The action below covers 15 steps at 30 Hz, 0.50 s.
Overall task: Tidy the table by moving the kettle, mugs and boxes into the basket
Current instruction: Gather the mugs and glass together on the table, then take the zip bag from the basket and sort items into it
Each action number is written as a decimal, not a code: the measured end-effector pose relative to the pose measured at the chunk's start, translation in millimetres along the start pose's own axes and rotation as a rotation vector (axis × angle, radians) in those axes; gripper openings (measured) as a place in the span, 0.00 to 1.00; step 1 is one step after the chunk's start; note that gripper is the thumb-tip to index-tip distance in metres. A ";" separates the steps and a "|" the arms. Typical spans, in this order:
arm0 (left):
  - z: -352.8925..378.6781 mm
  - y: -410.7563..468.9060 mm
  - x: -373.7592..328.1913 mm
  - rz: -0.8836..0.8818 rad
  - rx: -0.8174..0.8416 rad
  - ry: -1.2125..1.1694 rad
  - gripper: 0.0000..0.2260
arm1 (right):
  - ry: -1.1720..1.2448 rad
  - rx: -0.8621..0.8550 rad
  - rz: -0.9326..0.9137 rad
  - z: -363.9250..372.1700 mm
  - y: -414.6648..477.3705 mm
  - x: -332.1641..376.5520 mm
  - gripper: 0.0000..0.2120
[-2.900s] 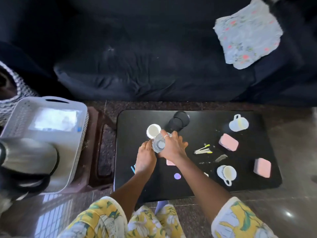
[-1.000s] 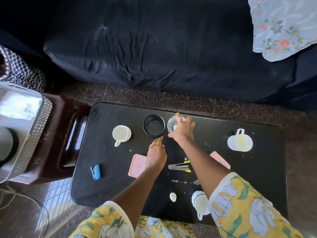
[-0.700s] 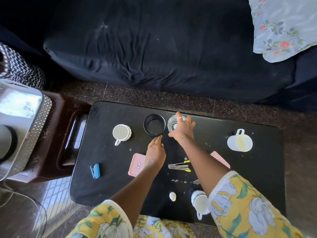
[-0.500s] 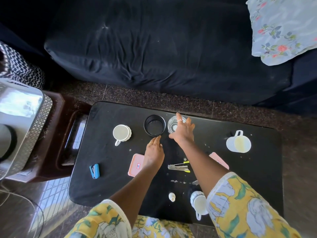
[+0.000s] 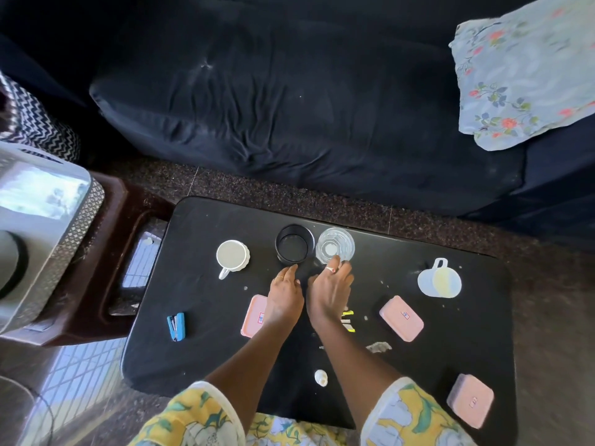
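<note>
My left hand [image 5: 285,294] and right hand [image 5: 330,289] lie side by side over the middle of the black table [image 5: 199,355], fingers relaxed and holding nothing. My right fingertips reach the near rim of a clear glass [image 5: 335,246]. A white mug [image 5: 232,257] stands at the left and a pale mug [image 5: 439,280] at the right. One pink box [image 5: 252,317] lies partly under my left hand. A second pink box [image 5: 401,318] and a third pink box [image 5: 470,400] lie to the right. The white basket [image 5: 77,217] at far left holds the kettle [image 5: 9,265].
A black cup [image 5: 294,244] stands beside the glass. A blue stapler [image 5: 176,326], a yellow-tipped clip [image 5: 348,320] and a small white object [image 5: 321,378] lie on the table. The basket sits on a brown stool [image 5: 106,278]. A dark sofa [image 5: 289,91] runs behind.
My right hand has pulled back off the top of the glass toward me and now lies beside my left hand. The glass stays next to the black cup.
</note>
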<state>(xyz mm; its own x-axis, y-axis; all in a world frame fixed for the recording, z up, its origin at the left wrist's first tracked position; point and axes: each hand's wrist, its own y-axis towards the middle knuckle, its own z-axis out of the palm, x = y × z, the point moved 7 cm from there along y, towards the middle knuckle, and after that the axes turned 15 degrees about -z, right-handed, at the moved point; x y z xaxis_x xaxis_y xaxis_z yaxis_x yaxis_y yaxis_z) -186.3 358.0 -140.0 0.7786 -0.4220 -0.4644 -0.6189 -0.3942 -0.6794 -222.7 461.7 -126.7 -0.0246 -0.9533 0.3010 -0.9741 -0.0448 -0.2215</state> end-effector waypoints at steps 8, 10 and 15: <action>-73.2 3.8 52.2 -0.081 -0.087 -0.138 0.19 | -0.051 0.068 -0.309 14.5 -16.5 102.1 0.11; -104.0 6.9 71.3 -0.106 -0.142 -0.168 0.19 | -0.012 0.111 -0.358 26.0 -18.0 137.7 0.11; -192.2 17.7 119.0 -0.140 -0.295 -0.270 0.19 | 0.011 0.140 -0.566 48.8 -21.8 248.1 0.14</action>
<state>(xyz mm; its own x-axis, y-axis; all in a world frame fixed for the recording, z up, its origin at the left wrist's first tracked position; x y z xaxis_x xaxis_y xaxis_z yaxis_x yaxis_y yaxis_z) -124.5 143.9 -98.1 0.8321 -0.1340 -0.5382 -0.4779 -0.6658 -0.5730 -196.6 211.5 -92.5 0.4878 -0.7665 0.4177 -0.7976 -0.5859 -0.1437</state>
